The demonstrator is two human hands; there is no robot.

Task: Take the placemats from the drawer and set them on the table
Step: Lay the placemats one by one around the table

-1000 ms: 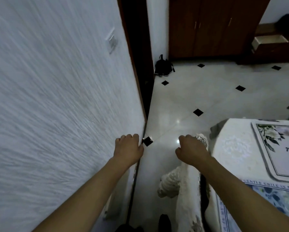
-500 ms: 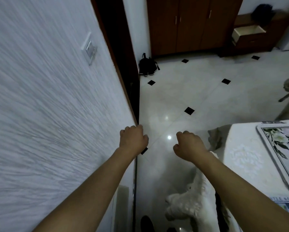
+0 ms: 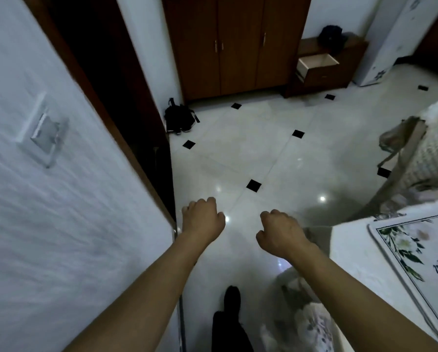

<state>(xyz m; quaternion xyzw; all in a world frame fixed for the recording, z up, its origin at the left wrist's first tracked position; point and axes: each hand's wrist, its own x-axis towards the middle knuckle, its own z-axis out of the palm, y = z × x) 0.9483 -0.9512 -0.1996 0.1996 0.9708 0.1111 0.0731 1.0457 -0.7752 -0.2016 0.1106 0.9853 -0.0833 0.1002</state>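
My left hand (image 3: 202,215) and my right hand (image 3: 280,231) are held out in front of me over the tiled floor, both curled into loose fists with nothing in them. A floral placemat (image 3: 416,260) with a grey border lies on the white-clothed table (image 3: 350,250) at the lower right. Far across the room, an open drawer (image 3: 317,62) sticks out of a low brown cabinet; I cannot see inside it.
A white wall with a light switch (image 3: 44,129) fills the left, ending at a dark doorway. A black bag (image 3: 180,118) lies by the brown wardrobe (image 3: 238,44). A chair (image 3: 416,153) with a white cover stands right. My foot (image 3: 232,299) shows below.
The view has swung rightwards and forward along the wall. The drawer and wardrobe look nearer, the wall corner has slid left, and less of the table shows. Both fists stay closed and empty.
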